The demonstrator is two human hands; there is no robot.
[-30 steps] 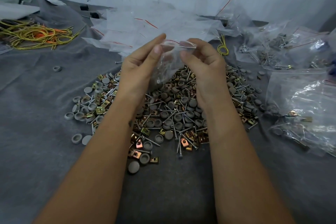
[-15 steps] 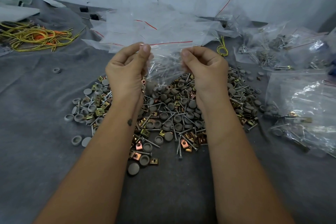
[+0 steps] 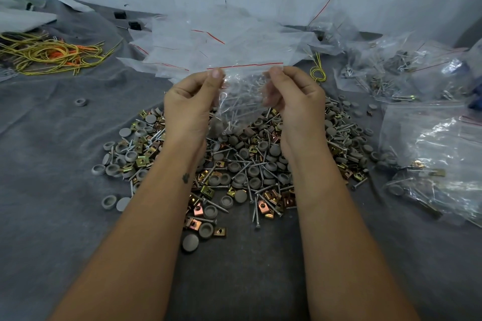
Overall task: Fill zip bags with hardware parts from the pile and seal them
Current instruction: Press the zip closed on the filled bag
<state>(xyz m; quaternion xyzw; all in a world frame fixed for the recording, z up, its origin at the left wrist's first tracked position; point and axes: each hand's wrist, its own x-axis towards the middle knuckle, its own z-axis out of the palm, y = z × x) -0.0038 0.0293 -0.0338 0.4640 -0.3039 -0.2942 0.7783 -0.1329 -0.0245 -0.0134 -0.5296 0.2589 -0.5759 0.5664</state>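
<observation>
Both hands pinch one bag (image 3: 241, 96) at its red-striped top edge: left hand (image 3: 190, 101) at the left corner, right hand (image 3: 297, 101) at the right. The bag hangs above the pile (image 3: 242, 164) on the grey-clothed counter (image 3: 52, 190), with screws inside. Filled bags (image 3: 430, 154) lie right.

You hold a clear, glossy, crinkled plastic bag (image 3: 242, 96). Below lie bright metal screws (image 3: 257, 212), brassy metal clips (image 3: 142, 161) and matt grey plastic caps (image 3: 190, 242) on a matt grey cloth (image 3: 52, 190) over the worktop.
</observation>
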